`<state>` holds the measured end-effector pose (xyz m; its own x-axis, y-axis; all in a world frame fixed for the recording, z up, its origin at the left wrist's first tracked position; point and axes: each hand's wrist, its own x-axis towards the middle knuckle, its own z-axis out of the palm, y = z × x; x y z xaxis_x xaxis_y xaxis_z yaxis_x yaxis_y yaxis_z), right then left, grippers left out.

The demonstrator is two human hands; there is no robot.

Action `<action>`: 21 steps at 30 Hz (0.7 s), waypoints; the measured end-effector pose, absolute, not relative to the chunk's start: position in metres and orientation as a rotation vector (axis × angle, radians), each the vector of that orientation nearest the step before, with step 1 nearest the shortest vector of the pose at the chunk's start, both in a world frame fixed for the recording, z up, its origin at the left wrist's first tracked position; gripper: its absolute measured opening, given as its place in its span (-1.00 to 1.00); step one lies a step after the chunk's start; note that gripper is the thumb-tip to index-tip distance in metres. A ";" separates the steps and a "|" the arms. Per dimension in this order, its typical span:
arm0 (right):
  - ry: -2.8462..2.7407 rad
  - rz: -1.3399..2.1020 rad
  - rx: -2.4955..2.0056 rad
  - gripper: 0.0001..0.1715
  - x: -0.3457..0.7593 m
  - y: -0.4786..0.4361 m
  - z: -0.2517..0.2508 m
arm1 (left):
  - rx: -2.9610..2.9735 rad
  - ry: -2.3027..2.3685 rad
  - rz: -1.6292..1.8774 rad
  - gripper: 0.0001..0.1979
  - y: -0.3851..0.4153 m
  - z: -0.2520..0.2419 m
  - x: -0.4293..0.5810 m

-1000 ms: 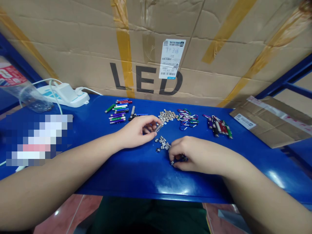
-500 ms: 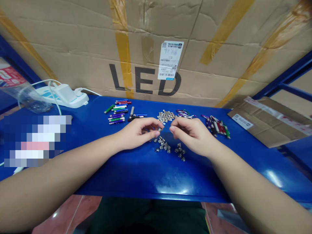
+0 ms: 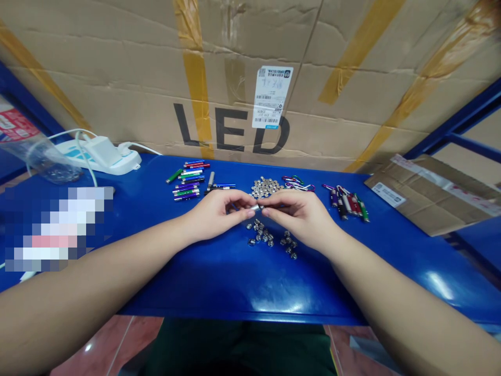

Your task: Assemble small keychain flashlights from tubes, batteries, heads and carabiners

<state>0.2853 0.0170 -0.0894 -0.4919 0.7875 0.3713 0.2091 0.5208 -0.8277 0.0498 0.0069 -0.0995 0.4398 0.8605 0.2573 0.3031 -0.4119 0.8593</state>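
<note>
My left hand (image 3: pixel 219 214) is closed, with a short silver mini flashlight tube (image 3: pixel 255 207) between thumb and fingers. My right hand (image 3: pixel 299 214) meets it from the other side, its fingertips pinched at the tube's right end around a small dark metallic bit that I cannot make out. Just below the hands lie two loose clusters of small metal end caps (image 3: pixel 263 233). Beyond the fingertips is a heap of silver button cells (image 3: pixel 266 186).
Coloured flashlight tubes (image 3: pixel 188 194) lie at the back left of the blue table (image 3: pixel 219 282). Carabiner clips (image 3: pixel 297 183) and flashlights with clips (image 3: pixel 348 202) lie right. A power strip (image 3: pixel 117 162), plastic bottle (image 3: pixel 50 156) and cardboard box (image 3: pixel 434 203) stand at the sides. A large carton (image 3: pixel 136 78) walls the back.
My right hand has moved left, and its fingertips now meet the silver tube in my left hand. Before, a gap lay between the hands. The left hand has hardly moved.
</note>
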 end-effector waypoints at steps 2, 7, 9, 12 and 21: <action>-1.912 1.018 -0.846 -0.75 0.284 0.016 -0.090 | 1.936 0.982 0.909 -0.71 0.007 -0.099 0.050; -2.036 0.851 -0.810 -0.79 0.287 0.014 -0.086 | 1.882 0.935 0.875 -0.72 0.006 -0.097 0.051; -2.123 0.696 -0.763 -0.84 0.289 0.015 -0.083 | 1.830 0.909 0.873 -0.70 0.006 -0.098 0.051; -2.177 0.575 -0.704 -0.86 0.291 0.016 -0.081 | 1.788 0.890 0.863 -0.68 0.007 -0.098 0.051; -2.310 0.526 -0.643 -0.87 0.299 0.022 -0.078 | 1.712 0.858 0.810 -0.65 0.006 -0.095 0.052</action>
